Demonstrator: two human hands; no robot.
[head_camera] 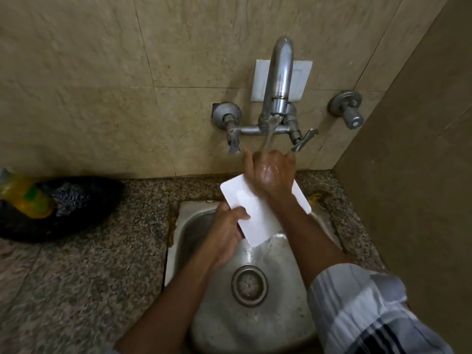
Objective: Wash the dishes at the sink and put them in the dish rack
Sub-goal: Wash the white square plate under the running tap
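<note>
Left hand grips white plate; right hand rubs it.

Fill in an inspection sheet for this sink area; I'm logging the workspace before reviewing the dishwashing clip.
Surface: speckled granite counter around a steel sink; basin wet, drain strainer uncovered.
Job's things: white rectangular plate held tilted over the basin; tap running. No dish rack seen.
Clutter: black bag on the counter at left, with a yellow bottle on it.
Hands: left hand grips the plate's near edge; right hand rests on its far end under the water stream.
Cables: nothing seen.
Surroundings: beige tiled wall, white wall plate behind the tap, separate valve at right.
</note>
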